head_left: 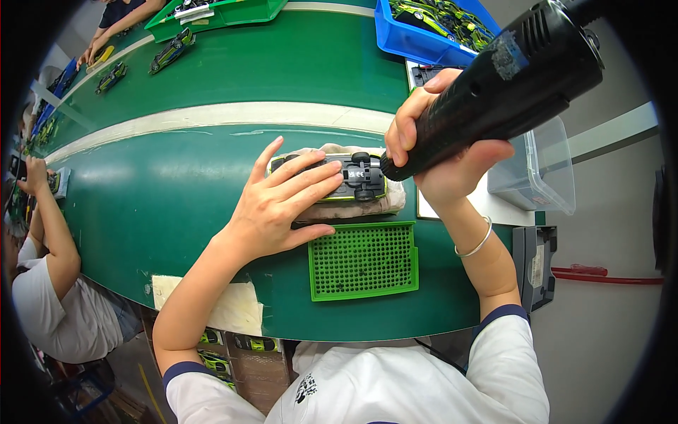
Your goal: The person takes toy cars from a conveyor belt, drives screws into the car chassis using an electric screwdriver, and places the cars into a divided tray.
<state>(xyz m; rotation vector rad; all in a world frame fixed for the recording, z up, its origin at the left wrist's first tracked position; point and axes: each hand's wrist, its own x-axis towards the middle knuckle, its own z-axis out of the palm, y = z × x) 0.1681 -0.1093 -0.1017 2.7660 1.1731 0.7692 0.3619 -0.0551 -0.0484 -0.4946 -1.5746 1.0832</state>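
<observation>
A green and black toy car (357, 177) lies upside down on a beige cloth pad (353, 208) on the green table (176, 198). My left hand (282, 201) lies flat over the car's left half with fingers spread, pressing it onto the pad. My right hand (438, 152) grips a black electric screwdriver (505, 81). Its tip points down-left and touches the car's underside at the right end. A thin bracelet circles my right wrist.
A green perforated tray (364, 260) lies just in front of the pad. A blue bin (424, 28) of green toy cars stands at the back right, a clear plastic box (537, 169) at the right. More cars (171, 49) lie on the far belt. Another person (49, 283) sits at my left.
</observation>
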